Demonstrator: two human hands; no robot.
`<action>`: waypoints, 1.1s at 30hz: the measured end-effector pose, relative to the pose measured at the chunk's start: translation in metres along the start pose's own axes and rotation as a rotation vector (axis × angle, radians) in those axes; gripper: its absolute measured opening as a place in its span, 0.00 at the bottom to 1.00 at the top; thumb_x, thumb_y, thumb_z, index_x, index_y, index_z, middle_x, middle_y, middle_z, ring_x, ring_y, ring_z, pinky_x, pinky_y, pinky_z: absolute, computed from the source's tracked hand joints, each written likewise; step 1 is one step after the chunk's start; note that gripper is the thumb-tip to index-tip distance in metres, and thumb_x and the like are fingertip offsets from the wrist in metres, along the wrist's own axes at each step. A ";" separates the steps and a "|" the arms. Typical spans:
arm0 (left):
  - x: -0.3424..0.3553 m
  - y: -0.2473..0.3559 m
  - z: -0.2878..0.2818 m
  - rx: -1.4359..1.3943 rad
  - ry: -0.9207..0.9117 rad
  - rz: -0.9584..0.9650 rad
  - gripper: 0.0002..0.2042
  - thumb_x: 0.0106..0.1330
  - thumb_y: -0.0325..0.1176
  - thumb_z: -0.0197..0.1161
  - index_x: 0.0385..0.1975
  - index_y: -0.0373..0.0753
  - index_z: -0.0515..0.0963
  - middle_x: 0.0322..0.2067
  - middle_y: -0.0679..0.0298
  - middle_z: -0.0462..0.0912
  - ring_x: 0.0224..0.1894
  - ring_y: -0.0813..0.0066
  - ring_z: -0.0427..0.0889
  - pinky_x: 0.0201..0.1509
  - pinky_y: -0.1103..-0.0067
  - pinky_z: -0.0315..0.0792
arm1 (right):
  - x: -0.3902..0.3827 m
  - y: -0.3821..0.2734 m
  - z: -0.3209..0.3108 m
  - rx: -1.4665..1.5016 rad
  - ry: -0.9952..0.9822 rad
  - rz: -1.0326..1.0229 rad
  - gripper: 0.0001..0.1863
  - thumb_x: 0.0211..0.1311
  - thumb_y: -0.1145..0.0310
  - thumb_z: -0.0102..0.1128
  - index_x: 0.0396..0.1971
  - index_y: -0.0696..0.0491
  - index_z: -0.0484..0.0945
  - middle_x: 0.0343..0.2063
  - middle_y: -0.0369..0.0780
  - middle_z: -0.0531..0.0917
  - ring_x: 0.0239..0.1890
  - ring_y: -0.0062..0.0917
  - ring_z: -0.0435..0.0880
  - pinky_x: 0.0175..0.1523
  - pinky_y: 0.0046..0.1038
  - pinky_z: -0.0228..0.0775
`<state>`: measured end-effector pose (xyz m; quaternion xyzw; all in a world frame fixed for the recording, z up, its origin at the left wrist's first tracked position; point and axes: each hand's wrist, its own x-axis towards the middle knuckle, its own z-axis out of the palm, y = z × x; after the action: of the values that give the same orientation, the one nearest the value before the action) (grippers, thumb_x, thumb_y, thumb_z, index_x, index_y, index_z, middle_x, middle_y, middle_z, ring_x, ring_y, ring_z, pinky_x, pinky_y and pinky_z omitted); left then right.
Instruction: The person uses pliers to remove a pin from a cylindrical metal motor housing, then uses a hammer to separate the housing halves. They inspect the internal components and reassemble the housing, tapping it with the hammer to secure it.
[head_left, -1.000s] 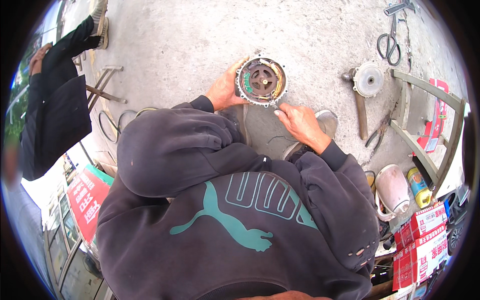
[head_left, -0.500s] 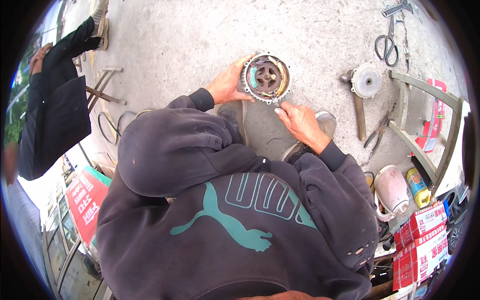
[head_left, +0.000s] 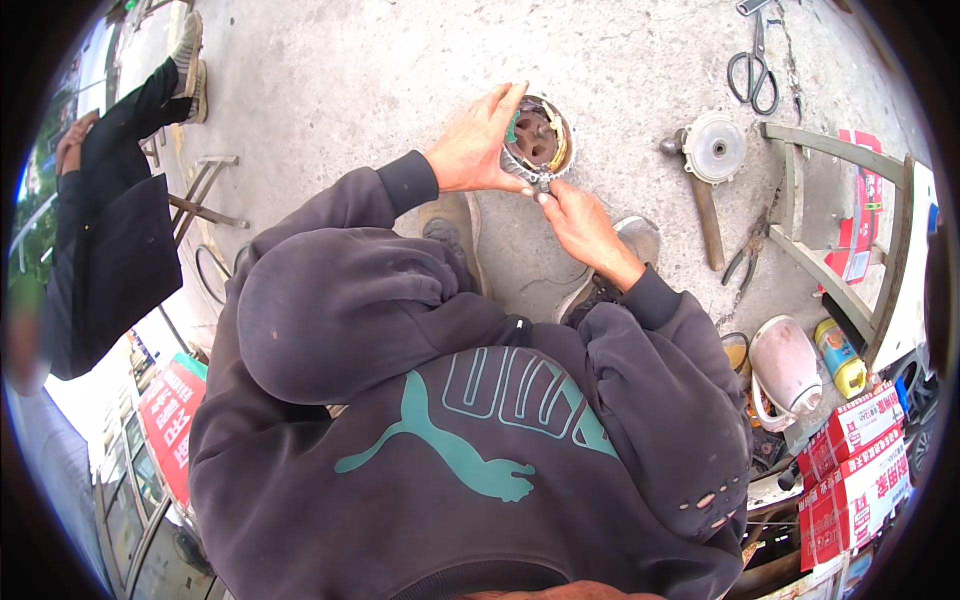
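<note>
Progress, left to right.
Item: left hand (head_left: 478, 145), fingers spread long and wrapped about the left side of a round, silver-grey metal housing with a lugged rim (head_left: 572, 168); thumb along the lower edge; a firm hold, by the look of it.
Item: the housing, open-faced, inner parts in place. Opening it appears done; closing it is not.
Item: right hand (head_left: 585, 230), fingers curled together at the lower right rim, thumb near the edge. Whether a small tool or part sits between them, cannot tell. Work at this rim seems unfinished.
Item: wooden-handled hammer with a dark head (head_left: 708, 225), lying on the pale, rough concrete floor (head_left: 620, 60); not in use.
Item: pale grey, flat metal disc with a central hole and small edge lugs (head_left: 728, 140), set down by the hammer head; judged a likely cover for the housing, though the fit is not shown.
Item: black-handled scissors (head_left: 757, 55), beyond the disc, unused.
Item: dark metal pliers (head_left: 755, 245), handles parted, nearer the person, unused.

The housing, particulars.
Location: between the two hands, ahead of the shoes; whether raised or resting on anything beneath, cannot tell.
Face: tilted, turned partly toward the camera.
Interior, left to right: a green strip at the left wall, partly behind the fingers; a dark brown centre with openings; yellowish strands curving along the right wall. Finer detail too small to read.
</note>
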<state>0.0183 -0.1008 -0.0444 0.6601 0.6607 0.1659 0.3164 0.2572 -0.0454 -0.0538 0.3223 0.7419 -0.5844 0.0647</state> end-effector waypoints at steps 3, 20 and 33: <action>-0.004 0.014 0.005 0.003 0.024 -0.056 0.64 0.39 0.52 0.86 0.75 0.38 0.50 0.70 0.35 0.54 0.70 0.34 0.61 0.72 0.56 0.64 | 0.003 -0.003 -0.002 0.039 -0.036 0.047 0.17 0.72 0.60 0.53 0.35 0.62 0.73 0.26 0.57 0.79 0.34 0.56 0.80 0.39 0.50 0.67; -0.008 0.002 0.011 -0.108 0.053 0.005 0.48 0.43 0.43 0.84 0.69 0.58 0.67 0.71 0.37 0.52 0.71 0.34 0.59 0.72 0.55 0.65 | 0.008 0.007 0.007 0.805 -0.123 0.417 0.19 0.74 0.56 0.55 0.31 0.57 0.80 0.17 0.32 0.74 0.18 0.18 0.68 0.25 0.26 0.61; -0.010 0.002 0.014 -0.098 0.061 -0.018 0.55 0.43 0.47 0.85 0.72 0.47 0.56 0.73 0.38 0.49 0.74 0.34 0.55 0.73 0.54 0.62 | 0.015 0.000 -0.074 -0.148 0.238 0.028 0.20 0.70 0.52 0.61 0.30 0.56 0.83 0.20 0.50 0.78 0.25 0.46 0.79 0.32 0.40 0.69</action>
<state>0.0281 -0.1127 -0.0513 0.6324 0.6671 0.2151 0.3298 0.2663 0.0276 -0.0376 0.3939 0.7810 -0.4846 0.0082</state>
